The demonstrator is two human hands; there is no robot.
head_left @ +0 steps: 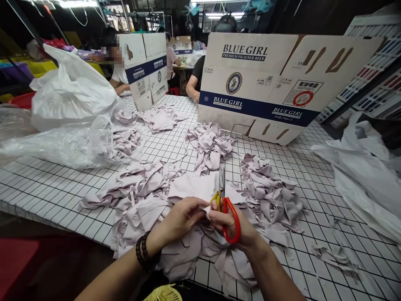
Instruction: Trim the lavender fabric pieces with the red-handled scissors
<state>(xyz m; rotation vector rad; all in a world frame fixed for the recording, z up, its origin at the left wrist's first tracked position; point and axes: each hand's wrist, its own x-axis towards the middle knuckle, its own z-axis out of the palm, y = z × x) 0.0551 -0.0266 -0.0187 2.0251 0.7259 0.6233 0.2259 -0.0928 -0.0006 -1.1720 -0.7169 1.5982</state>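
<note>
Between my hands is a pale pinkish-grey fabric piece (196, 187), spread over a heap of similar pieces. My left hand (184, 215), with a dark bead bracelet on the wrist, pinches its near edge between thumb and fingers. In my right hand (230, 221) sits a pair of scissors (231, 219) with red and yellow handles, the blades pointing away from me. The right thumb and fingertips also meet close to the fabric edge; whether they grip it too I cannot tell. Loose fabric pieces (140, 219) lie under and around both hands.
More fabric piles (269, 192) lie on the grid-patterned table (313, 179). Flattened beer cartons (250, 83) stand upright across its far side, with people seated behind them. Plastic bags (72, 92) bulge on the left, and a white bag (360, 167) lies at the right. Thin scraps (336, 257) are scattered at lower right.
</note>
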